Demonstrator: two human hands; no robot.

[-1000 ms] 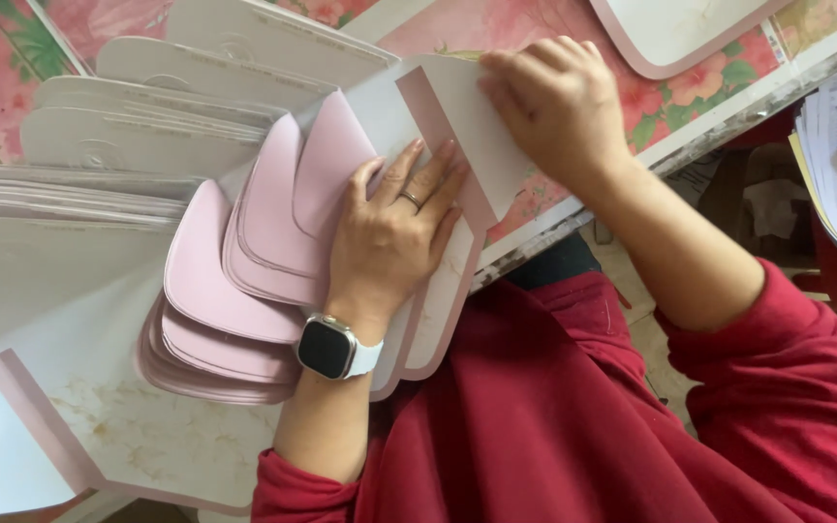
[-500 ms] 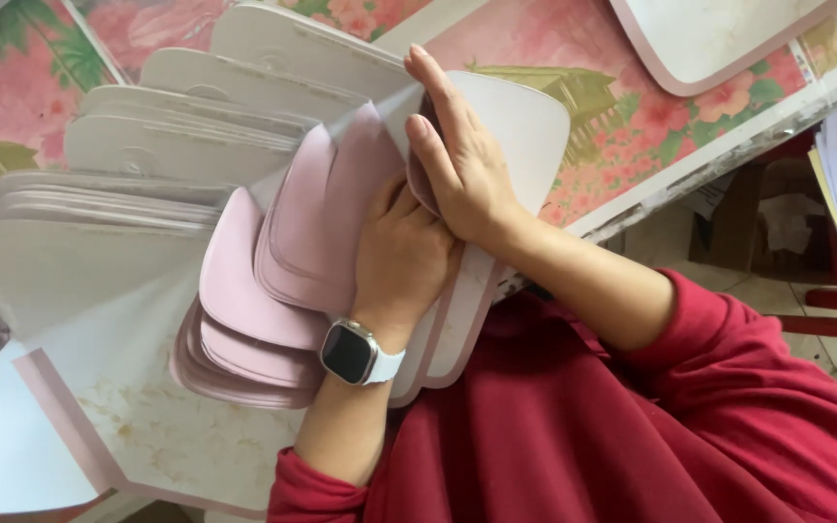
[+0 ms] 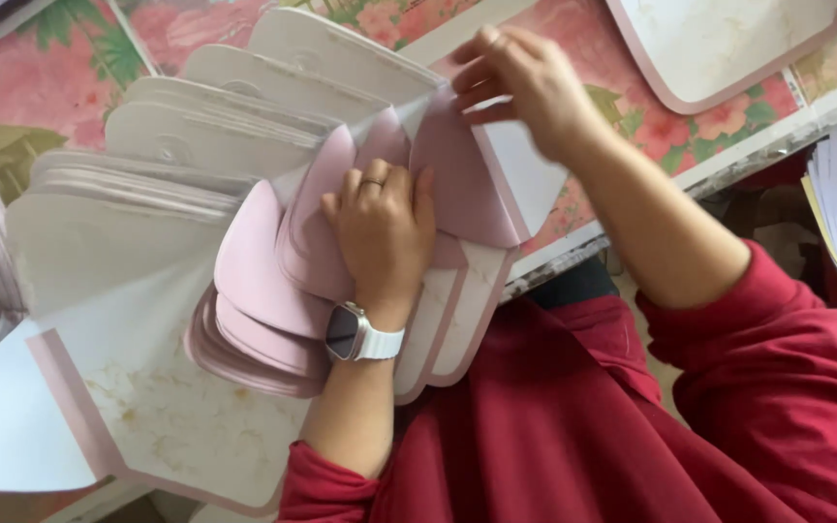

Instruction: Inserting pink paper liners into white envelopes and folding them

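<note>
1. head view: the left hand (image 3: 385, 228) is laid flat, palm down, on a fanned stack of pink flaps (image 3: 273, 291); the fingers are spread slightly and nothing is gripped — the stack is only pressed down.
2. a white smartwatch (image 3: 356, 336) is worn on the left wrist, and a ring is seen on one finger.
3. the right hand (image 3: 525, 82) is raised above the far end of the stack; its fingertips are pinched on the upper edge of one pink flap (image 3: 462, 184), which is held tilted up from the rest. how much of the flap is covered by the fingers cannot be told, as the hand is blurred.
4. the pink flaps are seen at the centre of the view, overlapped like scales, at the near edge of the table and just in front of the person's red top (image 3: 573, 426).
5. to the left of them, a row of pale cream card pieces (image 3: 196, 145) is fanned out the same way — their rounded tops are stepped one behind another.
6. a large cream sheet with a pink border (image 3: 167, 416) is found beneath the stack, hung over the table edge.
7. the table is covered by a floral cloth (image 3: 41, 87) in pink and green.
8. another cream piece with a pink rim (image 3: 728, 44) is seen at the top right, well apart from both hands.
</note>
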